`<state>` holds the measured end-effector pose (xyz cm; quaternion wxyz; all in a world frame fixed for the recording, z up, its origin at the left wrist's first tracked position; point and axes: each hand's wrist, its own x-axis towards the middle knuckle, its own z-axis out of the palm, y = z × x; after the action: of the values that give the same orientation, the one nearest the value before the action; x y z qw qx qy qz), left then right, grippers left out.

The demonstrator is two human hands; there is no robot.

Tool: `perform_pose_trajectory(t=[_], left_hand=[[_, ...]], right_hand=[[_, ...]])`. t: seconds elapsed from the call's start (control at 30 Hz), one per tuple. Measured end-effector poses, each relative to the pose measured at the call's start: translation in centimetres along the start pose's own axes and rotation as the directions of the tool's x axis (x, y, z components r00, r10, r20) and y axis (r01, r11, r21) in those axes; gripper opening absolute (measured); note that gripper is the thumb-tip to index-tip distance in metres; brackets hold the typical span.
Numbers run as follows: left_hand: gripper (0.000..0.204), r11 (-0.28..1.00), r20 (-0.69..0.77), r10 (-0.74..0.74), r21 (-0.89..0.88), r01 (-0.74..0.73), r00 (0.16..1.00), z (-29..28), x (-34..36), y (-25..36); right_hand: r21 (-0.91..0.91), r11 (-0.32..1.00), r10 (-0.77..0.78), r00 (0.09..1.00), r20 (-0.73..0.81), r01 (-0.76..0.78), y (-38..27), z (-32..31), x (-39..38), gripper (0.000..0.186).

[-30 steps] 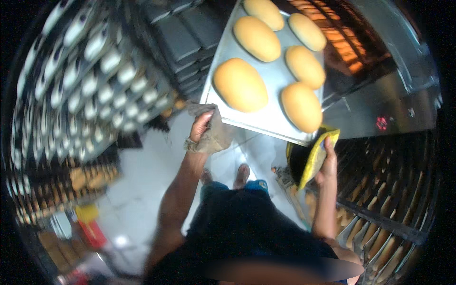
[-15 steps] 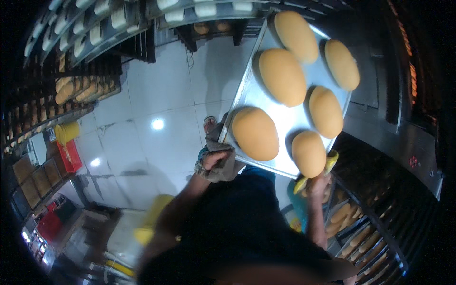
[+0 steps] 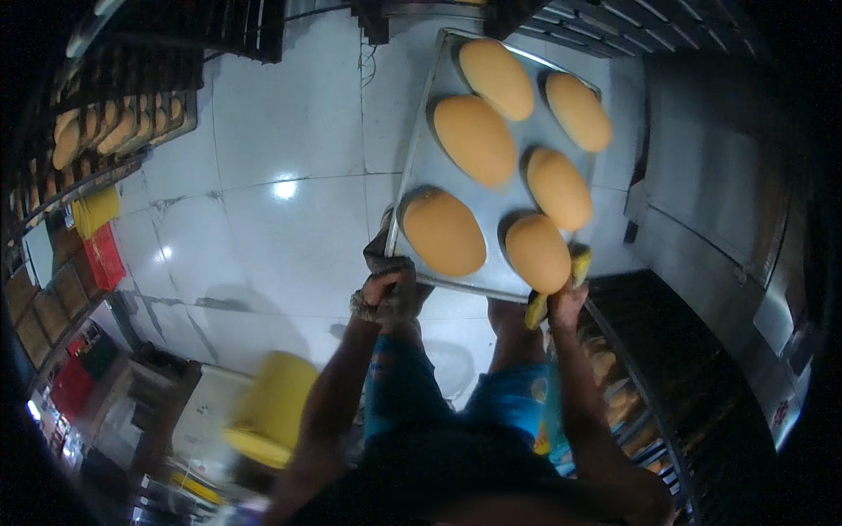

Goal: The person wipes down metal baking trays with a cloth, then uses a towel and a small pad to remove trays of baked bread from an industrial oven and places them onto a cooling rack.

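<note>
A metal baking tray (image 3: pixel 502 203) is held out in front of me, slightly tilted in the view. On it lie several golden-brown oval bread loaves (image 3: pixel 474 140), spaced apart in two rough rows. My left hand (image 3: pixel 390 291) is closed on the tray's near left corner through a dark greyish cloth (image 3: pixel 379 252). At the near right corner my right hand (image 3: pixel 568 305) grips the tray with a yellow cloth (image 3: pixel 537 310) between hand and metal. Cloth and tray partly hide the fingers of both hands.
Dark racks with loaves stand at the far left (image 3: pixel 123 123) and lower right (image 3: pixel 618 373). Another slatted rack (image 3: pixel 614 26) is beyond the tray. A yellow bucket (image 3: pixel 279 408) stands near my left forearm, and a red crate (image 3: pixel 104 256) farther left. White tiles (image 3: pixel 281 254) cover the floor.
The tray, still in both hands, has shifted left in the view. My body has turned, and my legs now show below the tray. The pale-loaded trays at the upper left have left view.
</note>
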<state>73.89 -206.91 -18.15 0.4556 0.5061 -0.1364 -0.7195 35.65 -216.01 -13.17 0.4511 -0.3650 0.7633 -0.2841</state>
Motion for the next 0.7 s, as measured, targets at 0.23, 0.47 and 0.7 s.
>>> perform_pose_trajectory(t=[0.23,0.47,0.7], left_hand=[[0.007,0.663,0.062,-0.303,-0.703,0.257,0.951,0.1,-0.2,-1.2],[0.013,0.657,0.045,-0.275,-0.721,0.221,0.961,0.7,-0.6,1.8],[0.013,0.995,-0.067,-0.031,0.094,0.037,0.997,3.2,-1.7,6.4]], right_hand=[[0.045,0.995,-0.094,0.993,0.068,0.091,-5.4,2.1,0.3,0.034],[-0.1,0.969,-0.224,0.974,0.031,0.226,-7.3,2.2,-0.3,0.035],[-0.29,0.844,-0.472,0.882,-0.002,0.451,-8.7,3.1,-1.0,0.032]])
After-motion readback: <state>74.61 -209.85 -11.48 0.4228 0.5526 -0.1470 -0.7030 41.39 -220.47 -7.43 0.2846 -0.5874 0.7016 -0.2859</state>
